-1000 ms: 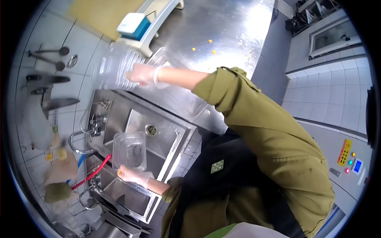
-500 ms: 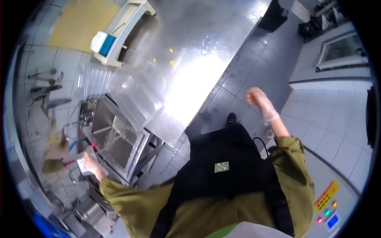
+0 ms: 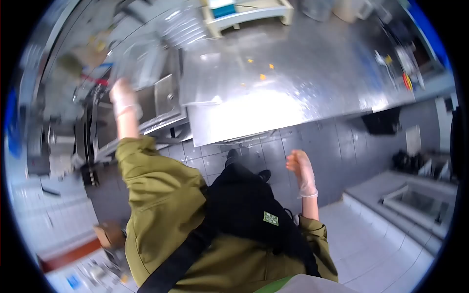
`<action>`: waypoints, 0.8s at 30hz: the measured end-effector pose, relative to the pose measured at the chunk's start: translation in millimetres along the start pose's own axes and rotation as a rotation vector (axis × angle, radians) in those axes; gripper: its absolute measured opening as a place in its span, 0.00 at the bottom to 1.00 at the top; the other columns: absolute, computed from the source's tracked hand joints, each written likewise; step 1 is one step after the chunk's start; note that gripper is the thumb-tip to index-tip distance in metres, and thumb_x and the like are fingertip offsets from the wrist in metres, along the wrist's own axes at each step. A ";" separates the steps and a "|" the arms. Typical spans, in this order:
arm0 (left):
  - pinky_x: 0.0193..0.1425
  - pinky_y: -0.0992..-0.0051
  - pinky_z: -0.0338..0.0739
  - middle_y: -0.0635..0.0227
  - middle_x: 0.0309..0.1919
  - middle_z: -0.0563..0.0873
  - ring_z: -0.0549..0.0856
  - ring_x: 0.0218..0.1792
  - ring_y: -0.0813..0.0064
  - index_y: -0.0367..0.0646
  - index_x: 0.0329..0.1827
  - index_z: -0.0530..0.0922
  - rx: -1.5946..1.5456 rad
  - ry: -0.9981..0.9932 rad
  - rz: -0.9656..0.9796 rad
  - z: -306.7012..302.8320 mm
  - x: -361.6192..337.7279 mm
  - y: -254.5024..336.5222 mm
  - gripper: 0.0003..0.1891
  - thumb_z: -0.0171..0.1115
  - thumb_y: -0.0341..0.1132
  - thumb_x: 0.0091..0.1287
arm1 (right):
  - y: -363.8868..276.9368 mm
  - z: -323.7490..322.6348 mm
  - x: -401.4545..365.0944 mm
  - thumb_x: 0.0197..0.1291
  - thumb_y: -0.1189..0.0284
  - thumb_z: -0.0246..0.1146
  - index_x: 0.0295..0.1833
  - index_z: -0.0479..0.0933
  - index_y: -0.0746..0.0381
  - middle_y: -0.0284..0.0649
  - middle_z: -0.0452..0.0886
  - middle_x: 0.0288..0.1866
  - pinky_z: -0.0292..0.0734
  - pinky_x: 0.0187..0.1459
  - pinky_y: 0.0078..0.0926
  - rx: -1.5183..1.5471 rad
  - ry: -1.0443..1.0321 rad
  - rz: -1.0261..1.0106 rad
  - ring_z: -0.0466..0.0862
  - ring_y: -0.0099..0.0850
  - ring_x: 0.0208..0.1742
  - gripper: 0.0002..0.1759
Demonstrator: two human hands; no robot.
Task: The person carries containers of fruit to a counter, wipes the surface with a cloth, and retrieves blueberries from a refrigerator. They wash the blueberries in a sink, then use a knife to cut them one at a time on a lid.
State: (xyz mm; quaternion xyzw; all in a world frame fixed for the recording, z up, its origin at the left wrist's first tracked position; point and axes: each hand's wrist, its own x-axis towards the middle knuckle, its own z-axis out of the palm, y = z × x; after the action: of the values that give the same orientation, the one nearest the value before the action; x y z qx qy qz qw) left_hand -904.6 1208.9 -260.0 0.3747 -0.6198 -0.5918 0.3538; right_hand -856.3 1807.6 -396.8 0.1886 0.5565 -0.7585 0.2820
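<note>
The left hand (image 3: 124, 96), blurred, has its fingers closed on the near edge of a clear container (image 3: 144, 61), which is held over the sink (image 3: 167, 95) at the far left. The right hand (image 3: 301, 168), near of the table (image 3: 317, 58), is curled into a loose fist, visibly grasping nothing.

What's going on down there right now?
A person in gloves is at a steel sink beside a steel counter. Their left hand appears to hold a clear plastic container over the sink area, though motion blur hides the exact grip. Their right hand is loosely curled over the floor, away from the counter, with nothing visible in it. Small yellow scraps lie on the counter.
</note>
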 end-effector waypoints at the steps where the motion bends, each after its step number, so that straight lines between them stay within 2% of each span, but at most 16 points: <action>1: 0.42 0.76 0.69 0.75 0.33 0.74 0.72 0.35 0.78 0.45 0.41 0.78 0.028 -0.091 0.062 27.5 -53.6 11.6 0.11 0.52 0.41 0.68 | -25.8 30.5 4.1 0.67 0.56 0.52 0.57 0.67 0.61 0.39 0.80 0.39 0.77 0.37 0.23 -0.022 -0.105 -0.059 0.79 0.25 0.32 0.23; 3: 0.38 0.78 0.67 0.78 0.31 0.68 0.68 0.33 0.83 0.47 0.34 0.72 0.186 -0.295 0.460 79.2 -133.7 6.1 0.12 0.50 0.44 0.70 | -74.8 92.4 1.6 0.67 0.52 0.50 0.65 0.62 0.62 0.42 0.80 0.43 0.78 0.38 0.24 -0.049 -0.335 -0.166 0.80 0.27 0.34 0.30; 5: 0.28 0.75 0.66 0.75 0.23 0.69 0.68 0.25 0.79 0.46 0.29 0.69 0.136 -0.340 0.578 135.9 -174.2 -17.6 0.07 0.52 0.35 0.66 | -101.5 128.0 9.0 0.67 0.49 0.48 0.70 0.54 0.63 0.46 0.79 0.48 0.78 0.39 0.26 -0.059 -0.436 -0.162 0.81 0.30 0.37 0.36; 6: 0.28 0.77 0.67 0.76 0.22 0.69 0.69 0.24 0.80 0.45 0.29 0.69 -0.310 -0.405 0.051 159.4 -223.9 -0.3 0.06 0.57 0.28 0.60 | -106.5 131.9 19.5 0.66 0.47 0.48 0.68 0.56 0.63 0.47 0.79 0.48 0.78 0.39 0.27 -0.013 -0.431 -0.149 0.81 0.30 0.39 0.36; 8: 0.29 0.80 0.68 0.79 0.23 0.69 0.69 0.26 0.86 0.45 0.31 0.69 -0.211 -0.449 0.011 200.7 -259.7 -15.1 0.09 0.62 0.25 0.53 | -108.1 120.9 46.5 0.64 0.49 0.52 0.66 0.60 0.63 0.48 0.78 0.50 0.76 0.43 0.27 0.011 -0.245 -0.105 0.81 0.32 0.42 0.34; 9: 0.38 0.81 0.72 0.75 0.30 0.74 0.74 0.35 0.85 0.43 0.38 0.72 -0.280 -0.660 0.111 210.7 -258.5 -49.5 0.08 0.63 0.28 0.59 | -102.6 102.7 62.8 0.61 0.51 0.56 0.64 0.61 0.61 0.53 0.75 0.54 0.75 0.40 0.24 0.075 -0.246 -0.127 0.78 0.32 0.49 0.33; 11: 0.45 0.79 0.74 0.72 0.37 0.76 0.76 0.40 0.83 0.42 0.50 0.71 -0.285 -0.916 0.184 213.9 -270.8 -47.7 0.15 0.62 0.34 0.63 | -91.3 43.2 115.6 0.59 0.55 0.57 0.61 0.65 0.68 0.50 0.76 0.49 0.73 0.46 0.27 0.167 -0.303 -0.102 0.77 0.38 0.49 0.32; 13: 0.50 0.77 0.74 0.70 0.41 0.77 0.77 0.44 0.81 0.42 0.57 0.68 -0.169 -0.924 0.260 190.9 -266.4 -55.9 0.19 0.61 0.37 0.65 | -108.5 7.0 155.1 0.56 0.63 0.56 0.56 0.68 0.68 0.46 0.74 0.49 0.72 0.44 0.28 0.207 -0.200 -0.079 0.76 0.36 0.47 0.25; 14: 0.52 0.76 0.74 0.69 0.43 0.77 0.77 0.46 0.80 0.43 0.60 0.66 -0.105 -0.927 0.294 176.7 -257.6 -61.5 0.22 0.61 0.38 0.66 | -113.9 -26.1 200.4 0.57 0.63 0.54 0.52 0.70 0.67 0.43 0.74 0.48 0.71 0.43 0.30 0.236 -0.001 -0.026 0.75 0.36 0.45 0.21; 15: 0.55 0.74 0.73 0.68 0.45 0.77 0.77 0.48 0.78 0.42 0.62 0.65 -0.078 -0.897 0.216 155.6 -241.1 -71.2 0.23 0.60 0.39 0.66 | -122.2 -54.7 242.6 0.60 0.63 0.51 0.50 0.71 0.66 0.41 0.75 0.48 0.70 0.45 0.31 0.279 0.048 0.008 0.76 0.35 0.46 0.19; 17: 0.56 0.73 0.73 0.67 0.47 0.78 0.77 0.50 0.77 0.43 0.62 0.66 -0.006 -0.759 0.054 92.7 -213.6 -74.3 0.23 0.59 0.40 0.67 | -114.8 -154.5 359.0 0.63 0.63 0.50 0.56 0.67 0.66 0.43 0.75 0.54 0.72 0.53 0.32 -0.040 0.041 -0.288 0.76 0.37 0.53 0.21; 18: 0.55 0.73 0.74 0.67 0.46 0.78 0.78 0.49 0.76 0.43 0.61 0.67 0.031 -0.645 -0.028 56.8 -203.8 -71.4 0.22 0.58 0.41 0.68 | -139.0 -138.7 353.7 0.63 0.64 0.51 0.61 0.65 0.65 0.43 0.74 0.57 0.72 0.57 0.35 0.444 0.198 -0.055 0.76 0.38 0.56 0.23; 19: 0.53 0.75 0.74 0.67 0.46 0.79 0.78 0.47 0.77 0.44 0.59 0.69 0.061 -0.585 -0.046 21.5 -188.7 -82.2 0.20 0.58 0.41 0.68 | -155.3 -123.8 347.6 0.62 0.65 0.53 0.62 0.65 0.64 0.44 0.74 0.57 0.73 0.59 0.34 0.720 0.316 0.045 0.75 0.38 0.57 0.24; 21: 0.48 0.78 0.75 0.69 0.42 0.81 0.78 0.43 0.81 0.45 0.54 0.72 0.009 -0.433 -0.152 -47.1 -147.0 -126.0 0.15 0.57 0.41 0.68 | -154.1 -126.1 352.0 0.61 0.62 0.56 0.60 0.65 0.68 0.46 0.73 0.56 0.73 0.59 0.32 -0.060 0.341 -0.278 0.75 0.37 0.58 0.27; 23: 0.45 0.78 0.75 0.70 0.41 0.81 0.79 0.40 0.81 0.44 0.51 0.72 0.026 -0.295 -0.211 -120.2 -115.7 -128.5 0.13 0.54 0.39 0.69 | -164.0 -93.9 348.1 0.60 0.59 0.58 0.60 0.65 0.69 0.47 0.73 0.57 0.73 0.59 0.31 -0.101 0.342 -0.271 0.74 0.37 0.59 0.30; 24: 0.45 0.78 0.75 0.71 0.42 0.80 0.79 0.40 0.81 0.43 0.52 0.72 -0.012 -0.246 -0.241 -155.8 -95.5 -131.9 0.13 0.53 0.40 0.69 | -170.8 -76.4 333.7 0.60 0.59 0.59 0.61 0.64 0.69 0.46 0.72 0.58 0.72 0.60 0.30 0.248 0.343 -0.089 0.73 0.37 0.60 0.31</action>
State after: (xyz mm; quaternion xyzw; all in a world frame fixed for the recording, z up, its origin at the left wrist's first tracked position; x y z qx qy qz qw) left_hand -716.3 1217.7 -383.6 0.3691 -0.6055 -0.6750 0.2037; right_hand -1224.2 1845.3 -494.7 0.3233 0.5066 -0.7896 0.1242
